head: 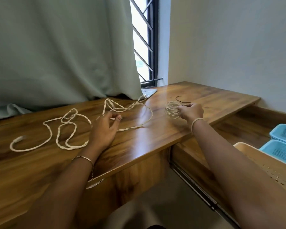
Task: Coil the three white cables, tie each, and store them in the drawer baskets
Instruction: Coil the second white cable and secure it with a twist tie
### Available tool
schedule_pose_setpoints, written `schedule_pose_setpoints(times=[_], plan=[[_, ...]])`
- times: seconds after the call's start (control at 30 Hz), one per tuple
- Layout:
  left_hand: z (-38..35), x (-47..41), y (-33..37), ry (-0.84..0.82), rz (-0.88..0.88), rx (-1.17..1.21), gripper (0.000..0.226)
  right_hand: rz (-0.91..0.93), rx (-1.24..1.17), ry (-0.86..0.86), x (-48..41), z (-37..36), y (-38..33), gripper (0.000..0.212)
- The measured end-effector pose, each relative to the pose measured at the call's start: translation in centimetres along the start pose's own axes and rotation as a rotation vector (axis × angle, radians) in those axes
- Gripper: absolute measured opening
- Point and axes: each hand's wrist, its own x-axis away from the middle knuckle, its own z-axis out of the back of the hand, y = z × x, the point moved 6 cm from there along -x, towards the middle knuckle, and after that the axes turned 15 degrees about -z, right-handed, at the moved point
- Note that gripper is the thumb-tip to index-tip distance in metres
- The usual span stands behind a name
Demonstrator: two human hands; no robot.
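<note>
A: Right hand [191, 111]?

B: Seen right of centre, above the desk [155, 131]. Fingers are curled and clamped on the coiled cable [171, 110], a small white bundle of loops held clear of the wood. A thin dark strand [182, 99] is seen just behind the coil, one end at the fingertips.

A: Left hand [104, 129]?

B: Held low over the desk at centre left, fingers loosely bent, thumb close to the forefinger. Whether a strand is pinched there cannot be told.

A: The rest of the cable?

B: The loose white cable [68, 129] is spread in open bends across the left half of the desk, twisted in places, passing under the left hand. One end is lost at the curtain [56, 55].

A: Storage?

B: Two blue baskets [271, 142] are noted at the right edge, below desk level, side by side.
</note>
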Motion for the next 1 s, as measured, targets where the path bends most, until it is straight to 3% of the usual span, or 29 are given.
schedule_pose_setpoints(times=[0.23,0.4,1.0], plan=[[-1.9,-0.9,-0.6,0.011,-0.045,-0.175,0.020,-0.096,-0.029,0.067,-2.4,1.2,0.9,0.019],[-2.8,-1.3,-1.4,-0.075,-0.016,-0.244,0.017,-0.075,0.035,0.125,-3.1,0.7,0.7,0.020],[-4.2,-0.5,0.6,-0.314,-0.201,-0.406,0.040,0.016,0.195,0.357,-1.1,0.7,0.6,0.021]])
